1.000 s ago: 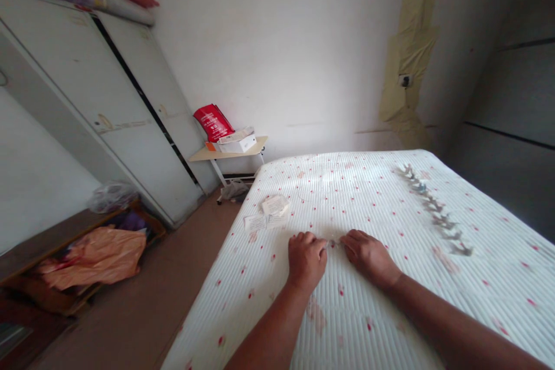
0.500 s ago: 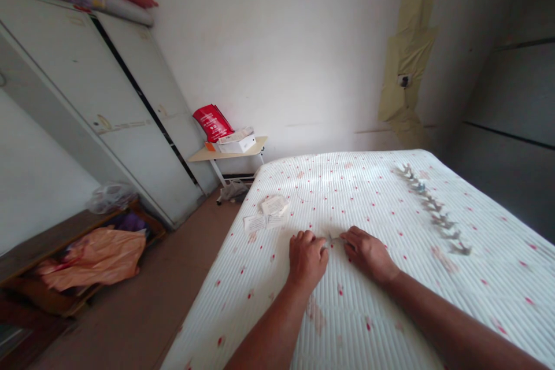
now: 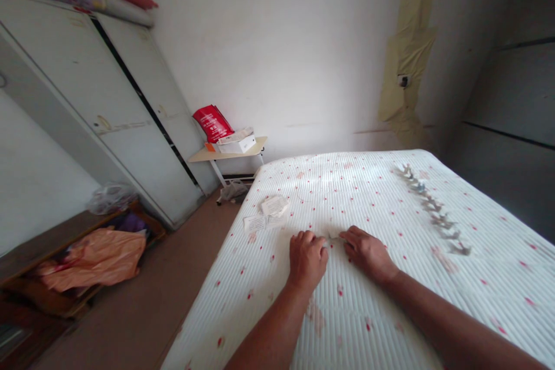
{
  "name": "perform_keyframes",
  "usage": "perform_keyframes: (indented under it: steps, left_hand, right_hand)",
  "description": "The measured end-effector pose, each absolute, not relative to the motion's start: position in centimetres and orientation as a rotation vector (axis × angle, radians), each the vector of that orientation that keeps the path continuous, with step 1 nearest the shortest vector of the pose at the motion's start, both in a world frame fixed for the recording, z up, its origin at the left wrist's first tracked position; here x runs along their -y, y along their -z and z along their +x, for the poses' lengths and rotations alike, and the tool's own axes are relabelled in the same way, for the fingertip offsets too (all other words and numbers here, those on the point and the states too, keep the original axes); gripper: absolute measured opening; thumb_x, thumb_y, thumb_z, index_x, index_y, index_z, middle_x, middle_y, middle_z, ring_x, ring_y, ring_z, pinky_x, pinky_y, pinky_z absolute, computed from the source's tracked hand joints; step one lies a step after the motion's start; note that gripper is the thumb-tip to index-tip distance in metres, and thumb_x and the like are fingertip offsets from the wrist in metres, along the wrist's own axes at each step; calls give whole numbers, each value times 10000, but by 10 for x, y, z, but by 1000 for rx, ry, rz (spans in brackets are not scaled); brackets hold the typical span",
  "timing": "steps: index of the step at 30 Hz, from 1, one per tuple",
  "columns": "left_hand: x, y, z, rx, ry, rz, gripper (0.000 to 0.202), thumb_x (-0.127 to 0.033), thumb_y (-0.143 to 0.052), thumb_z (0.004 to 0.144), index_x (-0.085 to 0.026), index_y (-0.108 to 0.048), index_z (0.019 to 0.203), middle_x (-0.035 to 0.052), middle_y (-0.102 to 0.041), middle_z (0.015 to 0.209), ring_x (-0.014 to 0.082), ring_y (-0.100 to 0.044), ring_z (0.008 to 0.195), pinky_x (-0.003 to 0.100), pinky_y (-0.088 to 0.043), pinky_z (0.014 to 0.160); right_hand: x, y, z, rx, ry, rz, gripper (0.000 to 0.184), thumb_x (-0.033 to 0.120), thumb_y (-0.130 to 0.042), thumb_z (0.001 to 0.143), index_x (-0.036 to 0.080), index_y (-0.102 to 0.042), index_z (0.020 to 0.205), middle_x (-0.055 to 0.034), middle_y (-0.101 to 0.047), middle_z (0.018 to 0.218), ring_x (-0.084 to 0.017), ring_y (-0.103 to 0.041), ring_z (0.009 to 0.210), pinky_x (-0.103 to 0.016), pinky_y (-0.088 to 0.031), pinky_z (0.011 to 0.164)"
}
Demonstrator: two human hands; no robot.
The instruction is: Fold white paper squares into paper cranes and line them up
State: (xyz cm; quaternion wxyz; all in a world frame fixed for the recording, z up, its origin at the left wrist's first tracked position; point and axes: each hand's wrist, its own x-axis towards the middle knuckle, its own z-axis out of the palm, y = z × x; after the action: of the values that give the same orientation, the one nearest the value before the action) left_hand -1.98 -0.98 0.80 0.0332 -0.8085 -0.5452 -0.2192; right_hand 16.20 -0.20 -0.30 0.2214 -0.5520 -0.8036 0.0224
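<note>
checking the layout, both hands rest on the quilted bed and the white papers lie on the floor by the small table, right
No: the head view shows the white papers on the quilted bed, not on the floor; the left hand and right hand do rest there.

two bare hands rest on a white quilted mattress [image 3: 347,315] dotted with red, the left hand [image 3: 307,261] curled and the right hand [image 3: 368,254] reaching toward it, with a small pale object [image 3: 333,237], too small to make out, between them. just beyond lie loose paper slips [image 3: 274,206]. a row of grey marks [image 3: 433,208] crosses the mattress on the right. past the far corner, a small table [image 3: 255,144] holds a white box [image 3: 237,143] and a red bag [image 3: 213,123], near a tall white wardrobe [image 3: 130,98].
</note>
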Motion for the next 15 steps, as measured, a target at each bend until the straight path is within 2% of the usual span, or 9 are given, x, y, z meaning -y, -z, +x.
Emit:
perform_keyframes:
  steps: [9,15]
  left_hand:
    - [2,-7,-14,1764,626,-2419,110,-243,-547,801,-213,-649,772,36,-601,819,191,-519,865,332,-334,738]
    - [2,-6,-14,1768,649,-2413,89,-218,-558,786,-214,-641,753,27,-610,805,182,-527,851,326,-330,734]
  right_hand:
    - [-2,-8,154,2256,26,-1665,226,168,-405,853,186,-620,784,-24,-598,818,-123,-594,728,-210,-361,588]
    - [-3,-8,155,2239,-15,-1593,246,148,-412,835,205,-641,903,-29,-609,872,-124,-600,750,-207,-369,593]
